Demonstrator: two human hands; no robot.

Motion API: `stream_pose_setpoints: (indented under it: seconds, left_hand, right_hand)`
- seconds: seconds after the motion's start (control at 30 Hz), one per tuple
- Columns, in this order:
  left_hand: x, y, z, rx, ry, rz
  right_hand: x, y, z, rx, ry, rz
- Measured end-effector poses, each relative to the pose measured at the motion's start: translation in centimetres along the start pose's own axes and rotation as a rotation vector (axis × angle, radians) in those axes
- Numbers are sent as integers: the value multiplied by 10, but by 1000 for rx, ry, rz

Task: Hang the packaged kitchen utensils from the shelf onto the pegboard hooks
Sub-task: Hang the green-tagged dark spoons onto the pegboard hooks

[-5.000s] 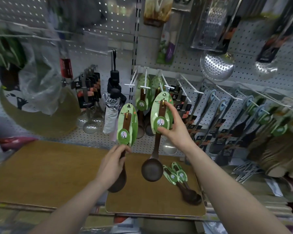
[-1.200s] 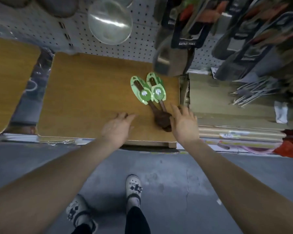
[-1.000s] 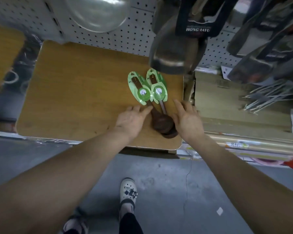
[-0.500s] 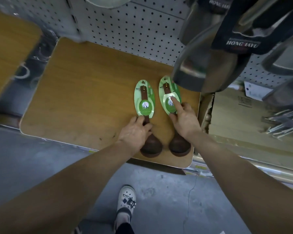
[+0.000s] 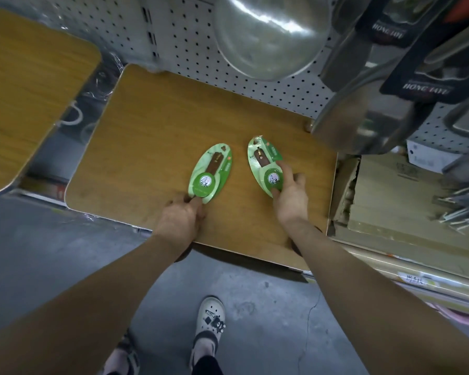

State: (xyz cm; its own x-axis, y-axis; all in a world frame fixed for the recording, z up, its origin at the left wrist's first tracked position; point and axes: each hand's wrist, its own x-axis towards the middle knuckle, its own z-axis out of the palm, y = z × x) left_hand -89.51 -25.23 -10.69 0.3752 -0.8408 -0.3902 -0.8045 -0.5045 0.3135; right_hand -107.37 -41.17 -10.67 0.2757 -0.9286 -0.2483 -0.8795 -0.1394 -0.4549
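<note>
Two green-carded spoons (image 5: 210,173) (image 5: 266,166) gripped, left hand (image 5: 179,219), right hand (image 5: 291,198), apparently near shelf (image 5: 152,136) front edge

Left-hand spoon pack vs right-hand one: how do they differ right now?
The left pack leans right at its top; the right pack leans left. The left hand grips the left pack below its card, leaving the card uncovered; the right hand holds the right pack by its card, fingers over its edge. Both are green oval cards with a brown handle, over the wooden shelf.

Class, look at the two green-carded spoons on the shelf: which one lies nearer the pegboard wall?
The right-hand spoon card, held by the right hand; its top reaches further back than the left card.
</note>
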Motion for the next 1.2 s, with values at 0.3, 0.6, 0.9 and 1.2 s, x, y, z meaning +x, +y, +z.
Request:
stream_pose_setpoints:
  seconds: [0.3,0.6,0.9,1.2]
  left_hand:
    - [-50,-37,-22,-246,60,-33]
    - [-120,-75,-86,-348,52,10]
    - [-191,-105,-183,-317,184,178]
    - [-216,-123,-279,-330,358,367]
  right_hand:
    - [-40,-20,6,202,46,74]
    - [-135,-95,-16,471,-153,38]
    - [-228,-192,-79,589,-31,-100]
    - [-272,-264,-152,636,271,-263]
